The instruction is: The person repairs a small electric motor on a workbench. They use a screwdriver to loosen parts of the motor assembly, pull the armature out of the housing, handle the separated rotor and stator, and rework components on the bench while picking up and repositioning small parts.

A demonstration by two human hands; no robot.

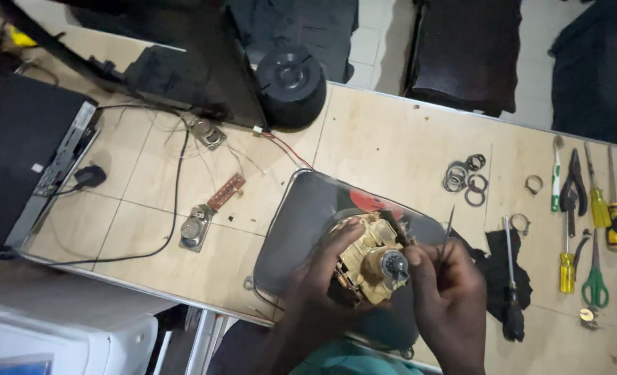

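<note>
My left hand (320, 279) grips a small electric motor (368, 255) with a yellowish frame and a metal shaft end, held over a dark curved tray (301, 222). My right hand (451, 292) touches the motor's right side and holds a thin metal pick (447, 232) that points upward. The motor's underside is hidden by my fingers.
Metal rings (465, 177) lie on the wooden tabletop (392, 139). Screwdrivers (565, 257), pliers (573, 191) and green scissors (594, 278) line the right side. A black cloth (506, 267), a round black speaker (291, 83), wires, a small circuit strip (225, 192) and a black box (17, 153) sit around.
</note>
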